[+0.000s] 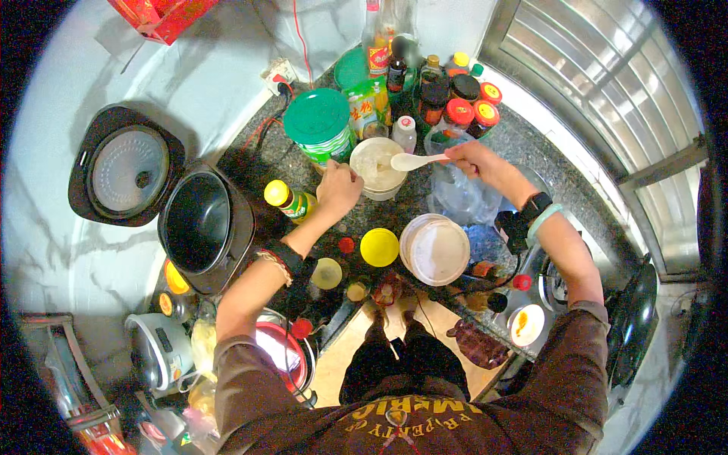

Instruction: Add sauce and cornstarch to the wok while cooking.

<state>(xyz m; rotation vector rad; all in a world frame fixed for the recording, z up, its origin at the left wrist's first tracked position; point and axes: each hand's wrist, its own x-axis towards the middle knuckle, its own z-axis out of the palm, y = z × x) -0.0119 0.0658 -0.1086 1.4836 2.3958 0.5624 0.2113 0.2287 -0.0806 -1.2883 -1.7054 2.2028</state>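
My right hand (475, 159) grips the handle of a white spoon (412, 161), whose bowl is over the right edge of a round white tub (369, 149) with pale contents. Beside the tub's left side is my left hand (341, 185); its fingertips are close to the rim, and whether they hold anything cannot be told. A large tin with a green lid (317, 116) stands behind that hand, and a yellow-capped bottle (277, 193) to its left. Nearer me lie a yellow lid (379, 247) and stacked whitish round lids (438, 250).
An open rice cooker (242, 227) stands at the left. Sauce bottles and red-lidded jars (459, 112) crowd the back. Clear plastic bags (455, 193) lie under my right forearm. A small white bowl (526, 325) sits at the lower right, near a gas stove.
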